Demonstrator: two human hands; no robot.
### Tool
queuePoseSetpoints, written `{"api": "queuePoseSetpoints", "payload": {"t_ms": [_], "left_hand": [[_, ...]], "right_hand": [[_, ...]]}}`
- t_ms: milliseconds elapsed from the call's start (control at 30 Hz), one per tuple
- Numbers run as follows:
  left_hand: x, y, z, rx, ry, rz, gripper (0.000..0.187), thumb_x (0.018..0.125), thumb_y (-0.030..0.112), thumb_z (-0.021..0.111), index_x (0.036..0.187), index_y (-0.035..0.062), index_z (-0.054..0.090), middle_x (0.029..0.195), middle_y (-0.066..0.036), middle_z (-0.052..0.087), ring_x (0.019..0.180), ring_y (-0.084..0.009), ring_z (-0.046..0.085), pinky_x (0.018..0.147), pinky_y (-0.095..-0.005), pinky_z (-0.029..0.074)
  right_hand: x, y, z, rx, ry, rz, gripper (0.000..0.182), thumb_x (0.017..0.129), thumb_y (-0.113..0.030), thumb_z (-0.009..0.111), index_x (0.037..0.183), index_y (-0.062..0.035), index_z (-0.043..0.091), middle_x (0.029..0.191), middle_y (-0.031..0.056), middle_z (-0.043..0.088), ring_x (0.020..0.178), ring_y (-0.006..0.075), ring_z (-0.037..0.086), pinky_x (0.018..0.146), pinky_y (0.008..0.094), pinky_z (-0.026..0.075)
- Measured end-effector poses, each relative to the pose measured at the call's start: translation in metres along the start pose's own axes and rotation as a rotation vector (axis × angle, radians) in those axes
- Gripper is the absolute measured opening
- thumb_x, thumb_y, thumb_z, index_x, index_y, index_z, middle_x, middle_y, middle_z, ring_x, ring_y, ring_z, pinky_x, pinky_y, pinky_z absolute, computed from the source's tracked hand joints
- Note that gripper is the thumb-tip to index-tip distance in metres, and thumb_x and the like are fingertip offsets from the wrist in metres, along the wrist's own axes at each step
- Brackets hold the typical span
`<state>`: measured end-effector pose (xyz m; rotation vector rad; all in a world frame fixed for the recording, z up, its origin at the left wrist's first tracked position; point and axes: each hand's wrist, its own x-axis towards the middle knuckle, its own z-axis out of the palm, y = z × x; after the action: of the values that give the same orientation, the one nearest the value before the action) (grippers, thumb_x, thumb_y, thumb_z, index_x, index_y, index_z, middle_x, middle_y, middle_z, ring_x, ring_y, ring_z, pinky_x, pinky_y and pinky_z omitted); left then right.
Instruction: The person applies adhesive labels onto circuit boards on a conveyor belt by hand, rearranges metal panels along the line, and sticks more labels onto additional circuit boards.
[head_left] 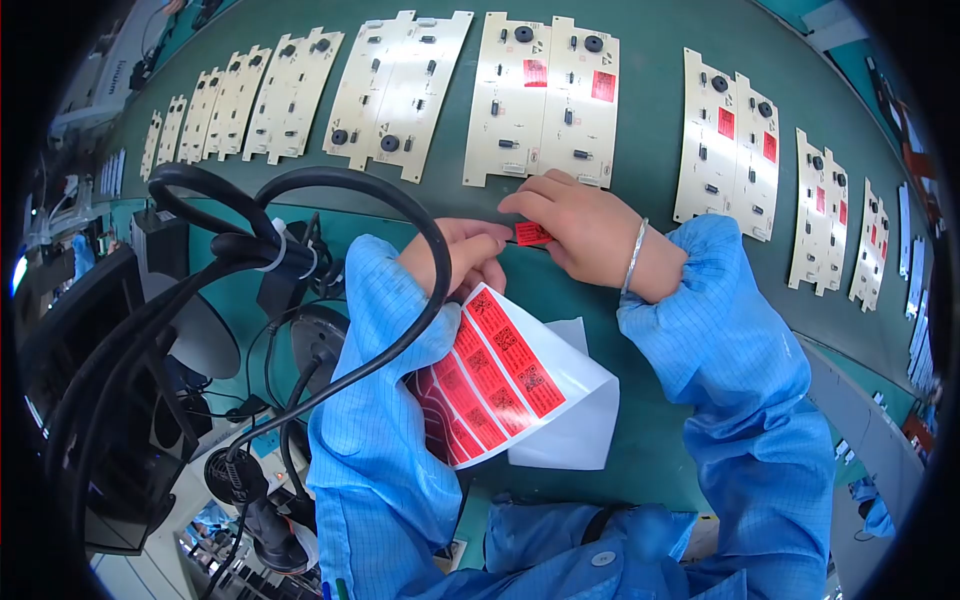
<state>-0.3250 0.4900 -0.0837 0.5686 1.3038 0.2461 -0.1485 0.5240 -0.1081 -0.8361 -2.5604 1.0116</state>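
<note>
My left hand (462,252) is closed on a sheet of red QR-code stickers (500,362), which hangs below it with its white backing curling up at the right. Pinched in the fingers of my right hand (592,232) is a single red sticker (532,234), close to the left fingertips. Just beyond my hands lies a cream circuit board pair (522,115) with black components; each half bears a red sticker. The board pair to its left (400,85) shows no red sticker. A black cable loop passes in front of my left forearm.
More boards (292,95) extend left along the green surface (640,60); those at right (728,140) carry red stickers. Thick black cables (340,180), tied together, arch over the left side. A dark monitor (120,400) stands at left, with a corded dark device (262,520) below.
</note>
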Motion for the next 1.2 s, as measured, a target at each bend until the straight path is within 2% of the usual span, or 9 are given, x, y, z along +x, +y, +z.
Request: {"api": "queuePoseSetpoints", "payload": {"t_ms": [233,367,633,733,833,900,1000,1100,1200], "left_hand": [[0.014,-0.003,0.004,0.012,-0.012,0.0,0.031,0.078,0.018,0.046,0.1,-0.0038,0.047,0.054,-0.007,0.052,0.042,-0.0097,0.047,0.04,-0.0203,0.035],[0.014,0.005,0.016,0.057,0.089,0.005,0.026,0.076,0.014,0.051,0.095,-0.0037,0.05,0.052,-0.005,0.051,0.041,-0.0075,0.047,0.038,-0.0166,0.034],[0.023,0.008,0.032,0.18,0.226,0.127,0.017,0.074,0.01,0.054,0.084,-0.0033,0.053,0.049,-0.004,0.051,0.039,-0.0068,0.045,0.038,-0.0173,0.033],[0.015,0.013,0.025,0.217,0.118,0.219,0.015,0.073,0.01,0.054,0.082,-0.0023,0.053,0.055,-0.004,0.053,0.046,-0.0072,0.048,0.043,-0.0175,0.036],[0.008,0.024,-0.002,0.106,0.265,0.505,0.011,0.073,0.009,0.054,0.081,0.001,0.055,0.068,-0.004,0.056,0.057,-0.0066,0.05,0.046,-0.0176,0.036],[0.008,0.044,-0.013,-0.054,0.61,0.599,0.012,0.074,0.012,0.052,0.079,0.0015,0.054,0.066,-0.001,0.053,0.056,-0.0052,0.045,0.044,-0.0195,0.033],[0.029,0.057,-0.046,-0.702,0.411,0.577,0.01,0.077,0.013,0.049,0.082,0.0046,0.049,0.057,0.004,0.039,0.049,-0.0057,0.035,0.041,-0.0187,0.026],[0.044,0.059,-0.045,-0.872,0.284,0.524,0.008,0.079,0.012,0.045,0.085,0.0062,0.045,0.055,0.004,0.028,0.047,-0.0068,0.027,0.04,-0.019,0.023],[0.052,0.065,-0.052,-0.981,0.209,0.513,0.006,0.081,0.01,0.041,0.084,0.0055,0.045,0.049,0.006,0.03,0.043,-0.004,0.028,0.037,-0.0179,0.022]], "right_hand": [[-0.003,0.001,0.002,0.068,0.031,0.023,0.036,0.062,0.003,0.052,0.096,-0.005,0.047,0.092,0.0093,0.047,0.093,0.0245,0.044,0.074,0.031,0.042],[-0.006,0.004,0.003,0.201,0.075,0.027,0.037,0.061,0.002,0.052,0.097,-0.0046,0.046,0.092,0.0095,0.047,0.091,0.0247,0.045,0.073,0.032,0.041],[-0.039,0.013,-0.005,0.632,0.45,0.253,0.045,0.061,-0.002,0.056,0.105,-0.0052,0.044,0.097,0.0063,0.051,0.089,0.0154,0.049,0.074,0.0249,0.039],[-0.047,0.012,-0.005,0.731,0.541,0.305,0.042,0.064,-0.001,0.056,0.104,-0.0038,0.044,0.096,0.0067,0.052,0.089,0.0132,0.048,0.074,0.0244,0.039],[-0.05,0.005,-0.003,0.93,0.587,0.319,0.04,0.065,0.0,0.055,0.103,-0.0029,0.043,0.097,0.0067,0.051,0.09,0.0132,0.048,0.074,0.0247,0.038],[-0.049,-0.003,0.003,1.105,0.516,0.317,0.04,0.066,-0.002,0.056,0.104,-0.0029,0.043,0.099,0.0066,0.049,0.093,0.0128,0.046,0.077,0.025,0.037],[-0.044,-0.01,0.014,1.102,0.402,0.23,0.043,0.067,-0.008,0.06,0.106,-0.0028,0.042,0.104,0.007,0.047,0.096,0.0143,0.045,0.079,0.0265,0.036],[-0.042,-0.016,0.019,1.096,0.334,0.22,0.044,0.067,-0.01,0.061,0.106,-0.003,0.042,0.104,0.0076,0.049,0.095,0.0151,0.046,0.079,0.0269,0.036],[-0.043,-0.017,0.021,1.047,0.31,0.227,0.044,0.066,-0.011,0.061,0.106,-0.0026,0.042,0.102,0.0086,0.049,0.094,0.0154,0.047,0.079,0.0273,0.036]]}}
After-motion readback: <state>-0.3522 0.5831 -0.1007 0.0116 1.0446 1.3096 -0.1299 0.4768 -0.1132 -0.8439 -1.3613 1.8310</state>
